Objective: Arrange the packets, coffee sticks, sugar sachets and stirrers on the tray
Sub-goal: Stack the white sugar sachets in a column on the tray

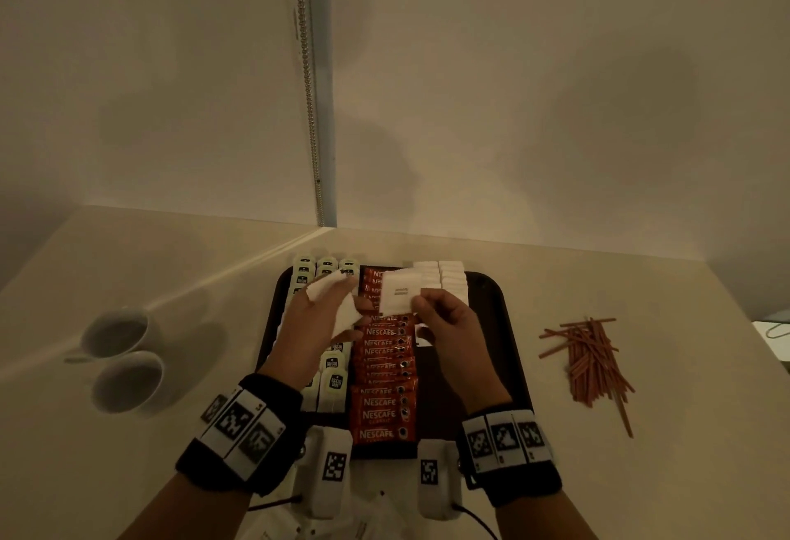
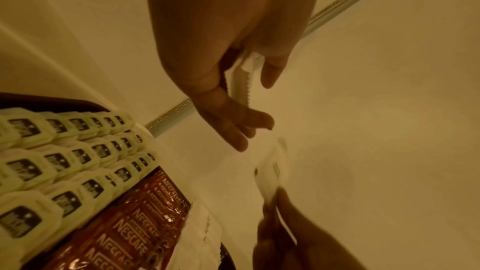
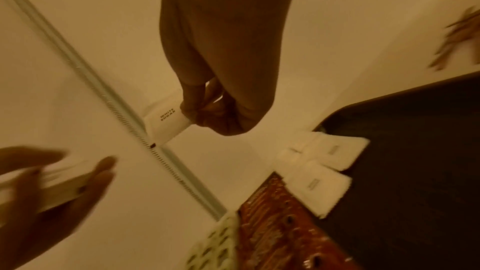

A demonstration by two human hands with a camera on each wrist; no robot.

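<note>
Sugar sachet [image 1: 399,292] up over the tray [image 1: 498,313], pinched by its edge in the right hand [image 1: 442,317]. More sachets, a small stack [image 1: 344,308], clamped between thumb and fingers of the left hand [image 1: 316,317]. Already laid out: pale packets [image 1: 331,373] in rows on the left, coffee sticks [image 1: 382,368] down the middle, two short rows of sugar [image 1: 444,279] at the far right. Still to come, by the look of it: more sugar, then the stirrers [image 1: 592,362], lying heaped on the table [image 1: 641,283], well clear of the tray.

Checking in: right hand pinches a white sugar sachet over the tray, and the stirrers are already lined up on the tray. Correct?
Not quite. The right hand does pinch a white sugar sachet over the tray, but the head view shows the stirrers piled on the table, right of the tray.
</note>
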